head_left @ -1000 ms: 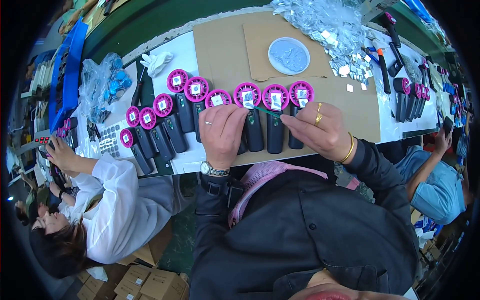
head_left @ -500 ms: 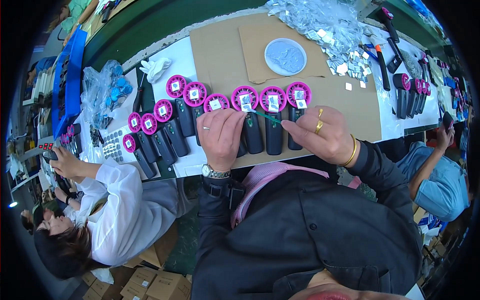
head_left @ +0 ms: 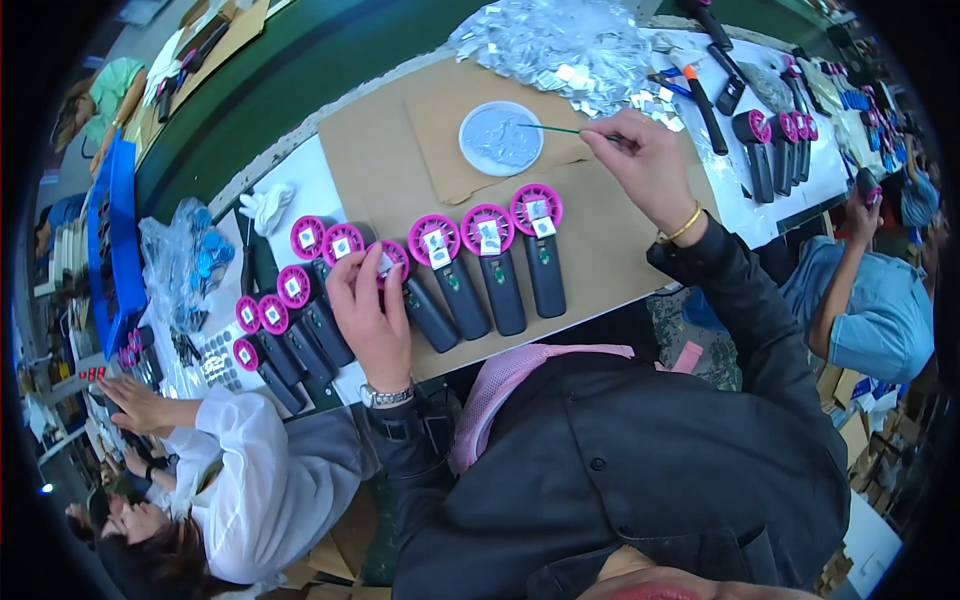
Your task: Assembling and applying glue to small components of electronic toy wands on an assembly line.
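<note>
A row of small hand-held fans (head_left: 480, 265) with pink heads and dark grey handles lies on a brown cardboard sheet (head_left: 600, 250). My left hand (head_left: 368, 310) rests on one fan near the row's left part, fingers closed over its head. My right hand (head_left: 645, 160) is raised further back and pinches a thin green stick (head_left: 555, 128). The stick's tip reaches over a round pale-grey dish (head_left: 500, 138) on a smaller piece of cardboard.
A heap of small silver squares (head_left: 560, 40) lies behind the dish. More fans (head_left: 285, 330) lie at the left and others at the far right (head_left: 770, 145). A person in white (head_left: 250, 470) works at my left, another in blue (head_left: 875, 310) at my right.
My right hand has lifted away from the fan row and moved back and right to the round dish with the stick. The left hand stays on the fans.
</note>
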`<state>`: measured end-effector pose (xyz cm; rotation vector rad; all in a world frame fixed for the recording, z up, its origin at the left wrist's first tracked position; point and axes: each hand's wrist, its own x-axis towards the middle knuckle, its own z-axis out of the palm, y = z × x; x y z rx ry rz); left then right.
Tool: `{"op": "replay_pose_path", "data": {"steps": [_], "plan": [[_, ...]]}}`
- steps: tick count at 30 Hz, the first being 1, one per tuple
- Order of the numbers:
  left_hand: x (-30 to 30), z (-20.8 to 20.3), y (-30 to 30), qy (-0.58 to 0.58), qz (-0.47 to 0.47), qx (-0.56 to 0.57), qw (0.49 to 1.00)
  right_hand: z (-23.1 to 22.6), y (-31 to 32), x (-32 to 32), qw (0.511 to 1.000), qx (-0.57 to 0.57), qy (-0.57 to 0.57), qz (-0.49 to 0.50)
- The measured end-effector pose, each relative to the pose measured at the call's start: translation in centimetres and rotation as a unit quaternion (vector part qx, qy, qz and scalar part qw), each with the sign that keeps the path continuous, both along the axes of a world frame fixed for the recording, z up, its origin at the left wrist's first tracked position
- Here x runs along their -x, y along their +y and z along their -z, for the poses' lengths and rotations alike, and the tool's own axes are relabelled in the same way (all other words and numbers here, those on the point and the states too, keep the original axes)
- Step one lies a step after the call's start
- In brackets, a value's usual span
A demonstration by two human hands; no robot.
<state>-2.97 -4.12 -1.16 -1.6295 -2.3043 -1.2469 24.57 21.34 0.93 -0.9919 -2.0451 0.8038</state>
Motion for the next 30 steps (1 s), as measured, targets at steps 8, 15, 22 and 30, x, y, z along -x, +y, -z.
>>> {"op": "replay_pose_path", "data": {"steps": [8,15,22,30], "plan": [[0.2,0.0,-0.5,-0.031,0.012,0.030,0.999,1.0,1.7,0.7,0.997,-0.047,-0.059,0.009],[-0.2,-0.4,0.0,0.005,0.015,0.019,1.000,1.6,1.8,1.3,0.996,-0.060,-0.067,0.003],[0.0,0.1,0.0,0.028,0.018,0.011,0.999,1.8,1.8,1.0,0.997,0.062,-0.045,0.015],[-0.3,-0.1,0.1,0.024,0.015,0.010,1.000,2.2,2.8,1.0,0.977,0.208,-0.045,0.013]]}}
